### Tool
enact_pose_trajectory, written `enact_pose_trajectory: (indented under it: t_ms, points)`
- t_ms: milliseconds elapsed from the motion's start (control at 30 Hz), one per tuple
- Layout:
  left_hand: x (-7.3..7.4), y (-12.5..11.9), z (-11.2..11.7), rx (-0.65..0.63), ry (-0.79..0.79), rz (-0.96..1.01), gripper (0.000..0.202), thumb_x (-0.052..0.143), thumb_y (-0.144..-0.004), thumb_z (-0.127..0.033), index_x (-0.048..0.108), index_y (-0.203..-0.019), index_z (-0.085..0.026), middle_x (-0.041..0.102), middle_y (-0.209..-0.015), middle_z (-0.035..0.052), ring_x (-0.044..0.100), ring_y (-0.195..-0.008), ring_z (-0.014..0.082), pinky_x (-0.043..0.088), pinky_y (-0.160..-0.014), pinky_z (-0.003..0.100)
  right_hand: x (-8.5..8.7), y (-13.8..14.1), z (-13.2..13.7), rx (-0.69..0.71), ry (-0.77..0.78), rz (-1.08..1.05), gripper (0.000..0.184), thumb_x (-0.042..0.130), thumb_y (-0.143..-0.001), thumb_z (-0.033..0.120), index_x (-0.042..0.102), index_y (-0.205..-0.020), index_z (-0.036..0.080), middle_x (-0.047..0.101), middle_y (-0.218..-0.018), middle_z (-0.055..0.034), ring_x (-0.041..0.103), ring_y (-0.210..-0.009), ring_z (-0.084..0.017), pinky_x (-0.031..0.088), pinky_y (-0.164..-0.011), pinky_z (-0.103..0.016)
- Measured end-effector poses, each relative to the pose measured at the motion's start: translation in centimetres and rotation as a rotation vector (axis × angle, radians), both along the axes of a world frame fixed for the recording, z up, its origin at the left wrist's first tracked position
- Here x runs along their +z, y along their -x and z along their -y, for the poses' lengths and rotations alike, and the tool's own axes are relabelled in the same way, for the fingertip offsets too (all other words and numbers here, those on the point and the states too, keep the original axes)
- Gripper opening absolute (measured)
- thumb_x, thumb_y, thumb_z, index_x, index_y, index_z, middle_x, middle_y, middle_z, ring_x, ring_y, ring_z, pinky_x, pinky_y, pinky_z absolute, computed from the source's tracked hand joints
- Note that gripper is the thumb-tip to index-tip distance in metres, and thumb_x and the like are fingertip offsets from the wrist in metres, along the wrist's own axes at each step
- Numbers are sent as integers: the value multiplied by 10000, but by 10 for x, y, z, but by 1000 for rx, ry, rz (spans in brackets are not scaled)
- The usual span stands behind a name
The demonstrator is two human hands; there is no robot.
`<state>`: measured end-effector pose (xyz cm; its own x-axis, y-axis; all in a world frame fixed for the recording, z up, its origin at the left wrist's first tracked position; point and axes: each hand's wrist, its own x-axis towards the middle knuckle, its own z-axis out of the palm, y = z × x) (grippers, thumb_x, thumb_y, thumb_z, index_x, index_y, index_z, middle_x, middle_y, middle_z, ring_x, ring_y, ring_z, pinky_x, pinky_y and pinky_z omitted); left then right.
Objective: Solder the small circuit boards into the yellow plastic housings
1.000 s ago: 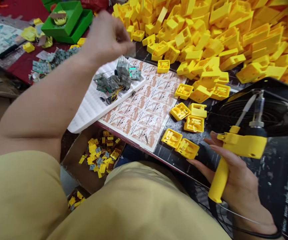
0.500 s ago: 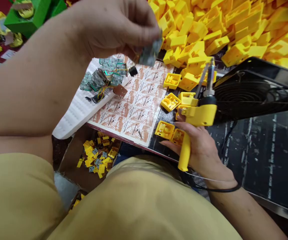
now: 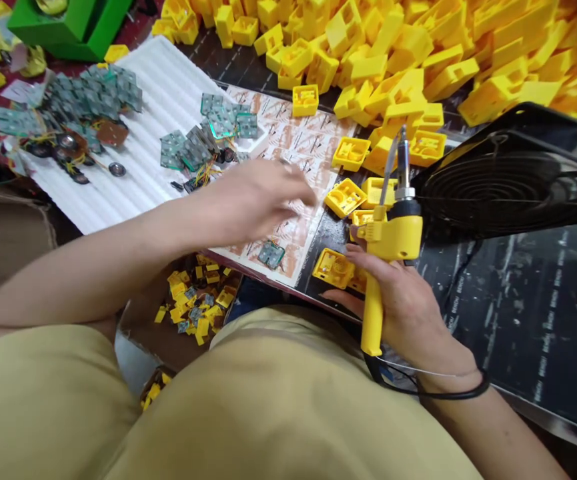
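My left hand [image 3: 261,197] reaches across the printed brown sheet [image 3: 288,193], its fingers blurred and stretched toward a yellow plastic housing [image 3: 344,197]. A small grey circuit board [image 3: 271,254] lies on the sheet just below that hand. My right hand [image 3: 401,293] grips the handle of a yellow soldering gun [image 3: 388,240], tip pointing up, beside several loose yellow housings [image 3: 333,267]. More circuit boards with wires [image 3: 208,140] sit on white foam [image 3: 133,167].
A large heap of yellow housings [image 3: 418,47] fills the back. A black fan [image 3: 513,180] stands at the right on a black mat. Green boxes [image 3: 68,27] sit at the back left. A cardboard box [image 3: 193,313] of assembled parts is below the table edge.
My left hand came down from the board pile to the printed sheet; the circuit board it held now lies on the sheet. My right hand brought the soldering gun in closer.
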<state>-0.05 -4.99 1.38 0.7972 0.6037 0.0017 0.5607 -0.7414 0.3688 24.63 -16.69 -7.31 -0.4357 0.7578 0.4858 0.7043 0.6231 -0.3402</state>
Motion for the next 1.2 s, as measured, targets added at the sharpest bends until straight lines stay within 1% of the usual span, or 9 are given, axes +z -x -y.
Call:
enact_pose_trajectory:
  t_ms: [33, 100, 200, 367, 433, 533, 700, 1033, 1200]
  points:
    - [-1, 13, 3, 160, -43, 91, 219, 568, -901, -258, 753, -1019, -258, 757, -1045, 37, 695, -974, 237, 500, -916, 388, 0, -2, 0, 10, -3, -1, 471, 632, -978, 388, 462, -1372, 195, 687, -928, -34, 698, -858, -220, 559, -900, -379]
    - [-8, 36, 14, 357, -114, 119, 272, 522, -937, -351, 766, -963, -234, 759, -909, 47, 703, -856, 225, 507, -829, 362, 0, -4, -1, 33, -6, 0, 451, 633, -979, 372, 473, -1356, 181, 695, -923, -36, 705, -869, -223, 558, -923, -394]
    - [-31, 54, 40, 476, -184, -11, 383, 489, -948, -462, 770, -855, -219, 750, -836, 73, 691, -796, 246, 495, -767, 373, -1, -5, -2, 34, -27, -13, 483, 669, -960, 349, 459, -1372, 209, 707, -963, -38, 718, -920, -236, 569, -909, -398]
    - [-68, 45, 69, 647, -227, -49, 499, 457, -963, -565, 760, -892, -175, 755, -895, 119, 682, -911, 298, 481, -879, 449, -3, -3, -2, 12, -64, -33, 552, 704, -934, 345, 433, -1401, 232, 701, -949, -36, 723, -901, -252, 588, -855, -411]
    - [-78, 37, 70, 690, -164, 9, 416, 535, -934, -527, 753, -999, -178, 757, -927, 98, 681, -925, 287, 454, -954, 482, -3, -2, -3, 30, -61, -16, 522, 677, -949, 355, 444, -1394, 211, 692, -919, -35, 716, -858, -245, 586, -856, -418]
    - [-88, 28, 66, 753, 16, 204, 305, 624, -874, -415, 741, -1029, -180, 742, -845, 50, 670, -777, 214, 478, -865, 408, -4, 0, -3, 42, -46, 3, 524, 655, -961, 364, 440, -1410, 203, 692, -919, -43, 706, -854, -244, 579, -869, -421]
    - [-94, 24, 60, 759, 184, 461, 213, 650, -817, -365, 751, -873, -186, 676, -652, -7, 614, -627, 144, 465, -706, 299, -5, 1, -1, 21, -45, 5, 543, 690, -935, 379, 458, -1398, 212, 691, -988, -67, 695, -844, -238, 573, -803, -381]
    - [-91, 24, 58, 692, 142, 528, 182, 635, -808, -360, 698, -765, -195, 704, -761, 19, 601, -679, 139, 468, -651, 277, -10, 10, 1, -9, -1, -24, 618, 701, -927, 339, 408, -1467, 266, 699, -1111, -63, 697, -978, -266, 580, -882, -415]
    - [-85, 36, 61, 673, 18, 603, 109, 630, -819, -306, 651, -774, -209, 743, -889, 32, 680, -873, 174, 539, -856, 327, -10, 11, 3, -17, -19, -15, 570, 688, -942, 309, 421, -1443, 258, 701, -1103, -60, 709, -990, -246, 570, -906, -384]
